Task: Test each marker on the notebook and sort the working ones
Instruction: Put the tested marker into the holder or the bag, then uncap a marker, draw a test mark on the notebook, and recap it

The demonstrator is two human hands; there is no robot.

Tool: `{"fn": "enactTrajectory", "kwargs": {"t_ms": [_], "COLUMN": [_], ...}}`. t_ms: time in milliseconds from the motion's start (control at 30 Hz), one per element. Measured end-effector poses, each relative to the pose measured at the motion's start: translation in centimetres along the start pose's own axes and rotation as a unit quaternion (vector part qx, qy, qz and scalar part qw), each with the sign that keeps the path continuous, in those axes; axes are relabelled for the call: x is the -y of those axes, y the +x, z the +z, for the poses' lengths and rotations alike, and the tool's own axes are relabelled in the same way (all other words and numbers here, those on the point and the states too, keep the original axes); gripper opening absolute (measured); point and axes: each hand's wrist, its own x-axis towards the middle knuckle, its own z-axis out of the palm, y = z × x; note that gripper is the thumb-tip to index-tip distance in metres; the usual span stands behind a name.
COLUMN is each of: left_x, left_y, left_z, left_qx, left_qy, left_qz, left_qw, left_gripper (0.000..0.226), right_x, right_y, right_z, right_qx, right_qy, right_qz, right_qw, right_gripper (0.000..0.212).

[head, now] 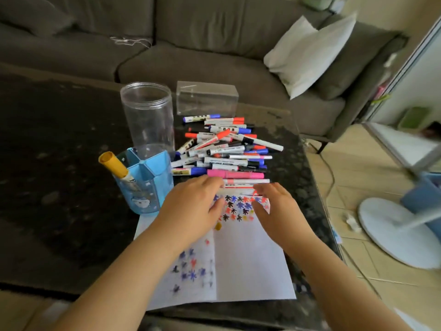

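We're looking at a heap of markers (pixel 222 144) lying on the desk (pixel 59 163) just beyond the notebook (pixel 248 259); they look light, stiff and smooth enough to roll, so we'd pinch one mid-barrel and keep the cap end free. Our left hand (pixel 193 201) lies fingers forward, reaching the nearest white marker (pixel 245 181) at the page's top edge, and our right hand (pixel 276 206) hovers loosely curled over the scribbles, though we cannot tell if either actually grips anything.
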Motion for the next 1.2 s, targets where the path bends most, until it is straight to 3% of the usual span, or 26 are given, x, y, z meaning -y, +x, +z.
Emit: {"fn": "enactTrajectory", "kwargs": {"t_ms": [267, 533, 767, 900, 1033, 1200], "left_x": [2.2, 2.3, 1.7, 0.9, -0.3, -1.2], "left_y": [0.7, 0.5, 0.0, -0.1, -0.1, -0.4], "left_z": [2.9, 2.8, 2.7, 2.3, 1.9, 2.6], "left_qx": [0.002, 0.004, 0.004, 0.038, 0.129, 0.141], "left_qy": [-0.018, -0.033, -0.089, -0.173, -0.312, -0.501], "left_qz": [-0.058, -0.073, -0.128, -0.145, -0.213, -0.247], "left_qw": [0.998, 0.997, 0.988, 0.973, 0.917, 0.818], "left_gripper": [0.02, 0.022, 0.022, 0.022, 0.023, 0.013], "right_x": [1.0, 0.7, 1.1, 1.9, 1.9, 1.9], "right_y": [7.0, 7.9, 5.4, 1.5, -1.9, -4.4], "right_z": [3.4, 4.1, 2.2, 0.1, -0.7, 0.0], "right_qx": [0.013, 0.005, 0.006, 0.018, 0.046, 0.086], "right_qy": [-0.121, -0.181, -0.167, -0.034, 0.136, 0.266], "right_qz": [-0.077, -0.102, -0.124, -0.087, -0.002, 0.02], "right_qw": [0.99, 0.978, 0.978, 0.996, 0.99, 0.96], "right_gripper": [0.042, 0.034, 0.022, 0.019, 0.008, 0.007]}}
